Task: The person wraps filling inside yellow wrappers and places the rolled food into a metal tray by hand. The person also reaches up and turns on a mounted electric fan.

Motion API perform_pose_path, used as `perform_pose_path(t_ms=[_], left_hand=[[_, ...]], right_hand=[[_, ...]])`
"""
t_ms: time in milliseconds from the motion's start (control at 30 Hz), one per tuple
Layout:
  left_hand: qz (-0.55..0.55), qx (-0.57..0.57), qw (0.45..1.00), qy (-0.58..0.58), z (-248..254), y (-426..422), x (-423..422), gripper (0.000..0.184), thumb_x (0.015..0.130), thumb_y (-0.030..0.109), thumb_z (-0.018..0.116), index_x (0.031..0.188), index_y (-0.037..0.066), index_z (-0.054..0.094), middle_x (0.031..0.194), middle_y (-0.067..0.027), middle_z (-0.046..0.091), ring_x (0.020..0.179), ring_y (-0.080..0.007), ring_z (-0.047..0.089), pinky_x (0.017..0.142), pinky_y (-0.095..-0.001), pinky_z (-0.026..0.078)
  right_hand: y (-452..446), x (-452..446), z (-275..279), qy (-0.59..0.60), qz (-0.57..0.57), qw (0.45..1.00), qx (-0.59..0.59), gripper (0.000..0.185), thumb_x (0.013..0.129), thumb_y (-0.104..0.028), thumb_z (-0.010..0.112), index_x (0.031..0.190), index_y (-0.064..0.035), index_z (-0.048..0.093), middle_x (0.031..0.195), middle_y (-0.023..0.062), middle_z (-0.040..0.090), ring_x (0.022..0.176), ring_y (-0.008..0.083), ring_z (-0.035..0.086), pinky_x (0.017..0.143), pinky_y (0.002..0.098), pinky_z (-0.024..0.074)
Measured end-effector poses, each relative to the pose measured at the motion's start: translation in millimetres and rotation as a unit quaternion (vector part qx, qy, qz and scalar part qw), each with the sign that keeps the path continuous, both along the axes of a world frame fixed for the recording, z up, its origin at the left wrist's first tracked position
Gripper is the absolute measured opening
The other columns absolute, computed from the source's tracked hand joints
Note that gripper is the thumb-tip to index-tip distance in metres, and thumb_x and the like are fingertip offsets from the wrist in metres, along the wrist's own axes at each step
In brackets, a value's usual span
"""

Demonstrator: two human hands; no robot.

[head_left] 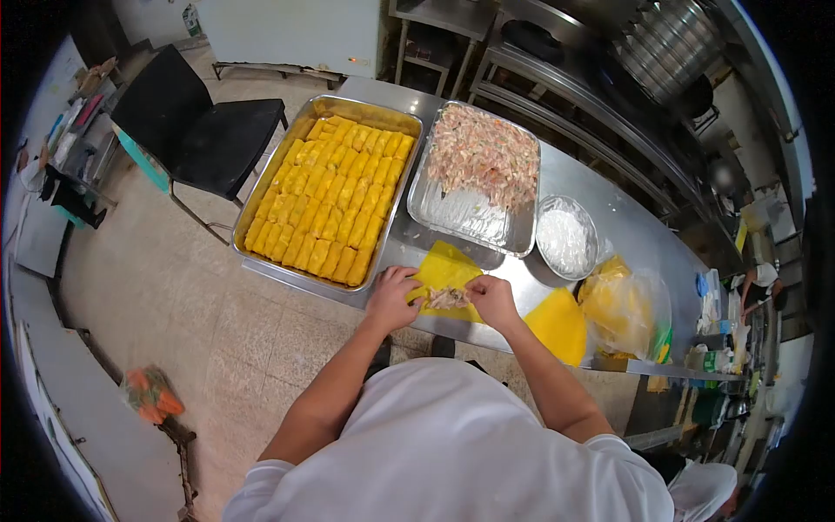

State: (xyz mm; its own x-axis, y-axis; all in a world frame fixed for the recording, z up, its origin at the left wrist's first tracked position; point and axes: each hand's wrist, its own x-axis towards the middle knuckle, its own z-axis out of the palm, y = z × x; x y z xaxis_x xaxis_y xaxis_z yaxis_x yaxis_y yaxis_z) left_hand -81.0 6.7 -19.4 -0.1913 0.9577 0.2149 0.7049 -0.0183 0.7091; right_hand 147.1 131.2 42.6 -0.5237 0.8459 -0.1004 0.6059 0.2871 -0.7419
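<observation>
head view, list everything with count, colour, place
table: one, silver, centre
left tray: one, silver, on table
right tray: one, silver, on table
rolls: many, yellow, in left tray
front sheet: one, yellow, table's near edge
filling: two portions, pinkish, right tray, front sheet
bowl: one, silver, beside right tray
bag: one, clear, table's right
side sheets: unclear, yellow, beside bag
chair: one, black, left
pans: several, silver, top right
shelves: several, silver, top right
bundle: one, orange, lower left
clutter: uncountable, mixed, far right
left hand: one, bare, at front sheet
right hand: one, bare, at front sheet
shirt: one, white, bottom
</observation>
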Motion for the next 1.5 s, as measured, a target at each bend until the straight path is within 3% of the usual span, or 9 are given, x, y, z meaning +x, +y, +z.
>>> perform_pose_path(t_ms=[267,467,767,933,1033,1167,1333,1433,1500], left_hand=[[0.027,-0.007,0.999,-0.028,9,-1,5,0.028,0.082,0.011,0.081,0.109,0.004,0.076,0.137,-0.0093,0.067,0.132,-0.0332,0.056,0.113,-0.0454,0.046],[0.131,0.030,0.990,-0.046,10,-20,23,0.029,0.082,0.005,0.078,0.110,-0.001,0.073,0.132,-0.0156,0.067,0.123,-0.0394,0.060,0.106,-0.0475,0.051],[0.186,-0.036,0.981,0.039,22,-23,40,0.034,0.079,0.009,0.081,0.111,0.003,0.072,0.119,-0.0179,0.065,0.115,-0.0409,0.060,0.104,-0.0506,0.049],[0.159,-0.098,0.978,0.094,25,-22,40,0.039,0.081,0.013,0.084,0.116,0.004,0.069,0.108,-0.0168,0.069,0.108,-0.0398,0.064,0.096,-0.0492,0.052],[0.220,-0.165,0.958,-0.087,23,-15,45,0.032,0.082,0.016,0.086,0.110,0.003,0.073,0.092,-0.0149,0.072,0.092,-0.0373,0.071,0.082,-0.0483,0.057],[0.237,-0.233,0.935,-0.123,26,-16,43,0.030,0.084,0.023,0.085,0.103,0.002,0.076,0.097,-0.0215,0.077,0.090,-0.0391,0.075,0.081,-0.0505,0.058],[0.248,-0.255,0.889,-0.289,9,-26,35,0.028,0.084,0.025,0.085,0.097,0.000,0.078,0.083,-0.0180,0.077,0.079,-0.0331,0.076,0.073,-0.0450,0.058],[0.257,-0.201,0.897,-0.296,-4,-28,38,0.023,0.090,0.018,0.084,0.090,-0.003,0.075,0.072,-0.0055,0.070,0.059,-0.0131,0.064,0.056,-0.0320,0.053],[0.253,-0.216,0.880,-0.340,4,-29,38,0.021,0.091,0.017,0.082,0.092,-0.002,0.075,0.073,-0.0059,0.070,0.057,-0.0130,0.064,0.054,-0.0310,0.052]], right_hand=[[10,9,-2,-0.046,0.174,0.967,0.178,0.012,0.080,0.004,0.071,0.088,-0.0010,0.078,0.087,0.0184,0.074,0.083,0.0380,0.072,0.076,0.0439,0.0590],[5,6,0,0.129,0.066,0.988,-0.048,0.021,0.081,0.009,0.067,0.095,-0.0021,0.080,0.091,0.0165,0.075,0.082,0.0366,0.074,0.076,0.0370,0.0601],[7,1,-25,-0.073,0.149,0.957,0.237,0.015,0.078,-0.001,0.074,0.091,-0.0041,0.080,0.085,0.0145,0.070,0.086,0.0361,0.070,0.079,0.0467,0.0590],[8,20,-18,-0.030,0.092,0.975,0.199,0.017,0.080,-0.011,0.076,0.095,-0.0052,0.081,0.094,0.0170,0.075,0.092,0.0415,0.070,0.084,0.0493,0.0589],[17,34,-20,-0.117,-0.007,0.985,0.130,0.019,0.082,-0.016,0.076,0.096,-0.0031,0.078,0.099,0.0201,0.076,0.094,0.0448,0.072,0.084,0.0506,0.0600],[15,39,-29,-0.212,-0.064,0.974,0.052,0.023,0.085,-0.019,0.074,0.099,0.0002,0.075,0.100,0.0249,0.076,0.089,0.0478,0.073,0.082,0.0529,0.0603],[16,41,-46,-0.024,-0.143,0.988,-0.048,0.025,0.088,-0.018,0.074,0.097,0.0056,0.073,0.089,0.0238,0.076,0.083,0.0371,0.075,0.075,0.0448,0.0597],[4,42,-37,0.029,-0.214,0.960,-0.177,0.019,0.088,-0.012,0.075,0.096,0.0052,0.073,0.084,0.0136,0.074,0.075,0.0224,0.070,0.068,0.0365,0.0554],[-3,44,-33,0.029,-0.218,0.947,-0.234,0.016,0.089,-0.009,0.076,0.096,0.0042,0.073,0.084,0.0091,0.073,0.072,0.0166,0.066,0.064,0.0334,0.0530]])
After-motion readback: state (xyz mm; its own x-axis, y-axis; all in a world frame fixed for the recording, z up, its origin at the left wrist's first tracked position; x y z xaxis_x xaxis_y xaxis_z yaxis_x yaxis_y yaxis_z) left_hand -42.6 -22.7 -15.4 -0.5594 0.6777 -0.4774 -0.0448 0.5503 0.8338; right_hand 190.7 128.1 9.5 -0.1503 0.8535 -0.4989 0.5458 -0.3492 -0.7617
